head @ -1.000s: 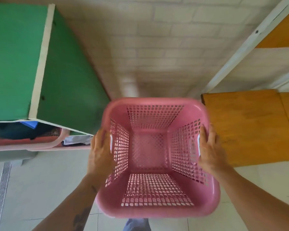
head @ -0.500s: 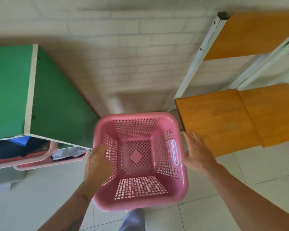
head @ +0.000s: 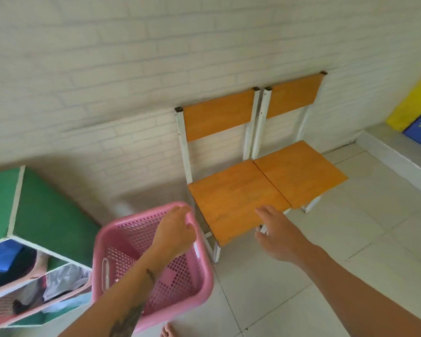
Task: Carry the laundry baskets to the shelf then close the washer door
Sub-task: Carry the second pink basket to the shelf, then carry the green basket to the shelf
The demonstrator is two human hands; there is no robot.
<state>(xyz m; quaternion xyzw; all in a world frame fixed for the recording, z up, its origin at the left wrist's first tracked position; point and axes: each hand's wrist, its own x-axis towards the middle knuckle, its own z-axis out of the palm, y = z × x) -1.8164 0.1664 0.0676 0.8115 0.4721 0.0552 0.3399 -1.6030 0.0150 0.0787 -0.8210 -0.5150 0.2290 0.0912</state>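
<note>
At far left I see the green shelf [head: 49, 215], its cubbies stuffed with clothes. Just right of it the pink laundry basket [head: 122, 254] sits on the floor tiles [head: 301, 300], mouth up, roughly square, no clear long axis. A second ago both hands gripped its sides; now my left hand [head: 174, 231] hovers over the rim, fingers loosely curled, holding nothing, and my right hand [head: 277, 233] is spread empty before the two orange chairs [head: 238, 205] crowding the basket's right.

We see a pink laundry basket [head: 180, 285] empty on the tiled floor [head: 326, 276], between a green shelf [head: 46, 215] and two orange chairs [head: 238, 203]. Our left hand [head: 174, 233] hovers over it, seemingly loosely curled; our right hand [head: 280, 235] is spread, holding nothing.
</note>
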